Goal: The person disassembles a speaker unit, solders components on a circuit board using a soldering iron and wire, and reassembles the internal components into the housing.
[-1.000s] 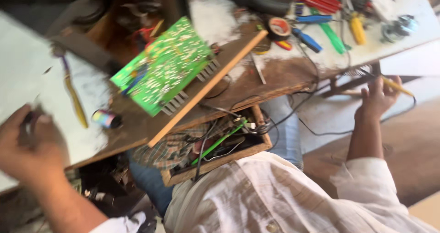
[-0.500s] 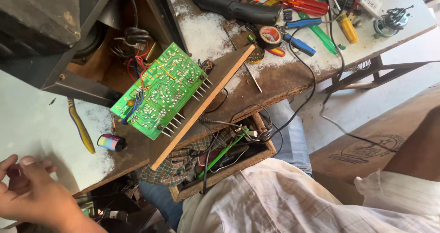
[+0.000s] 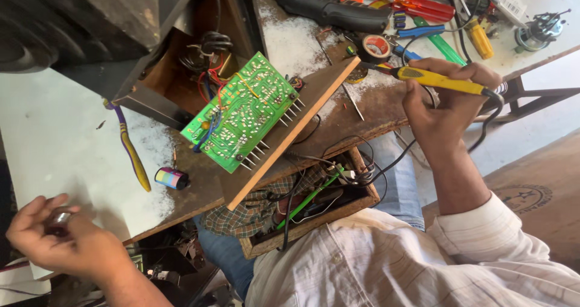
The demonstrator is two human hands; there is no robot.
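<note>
Small dark object (image 3: 58,221) in left hand (image 3: 63,237): largely enclosed by fingers, kind not determinable. Soldering iron (image 3: 438,79) cord end: concealed behind right hand (image 3: 450,111). Dark cabinet (image 3: 78,23): cut off by the top edge.

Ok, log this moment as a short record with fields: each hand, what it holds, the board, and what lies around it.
right hand: right hand grips a yellow soldering iron, tip pointing toward the board's wooden mount
left hand: left hand closed round a small dark object, too hidden to identify
board: green circuit board, solder side up, fixed to a tilted wooden panel
bench: yellow-handled tool, small striped roll, tape roll
lap: open wooden box of wires
</note>
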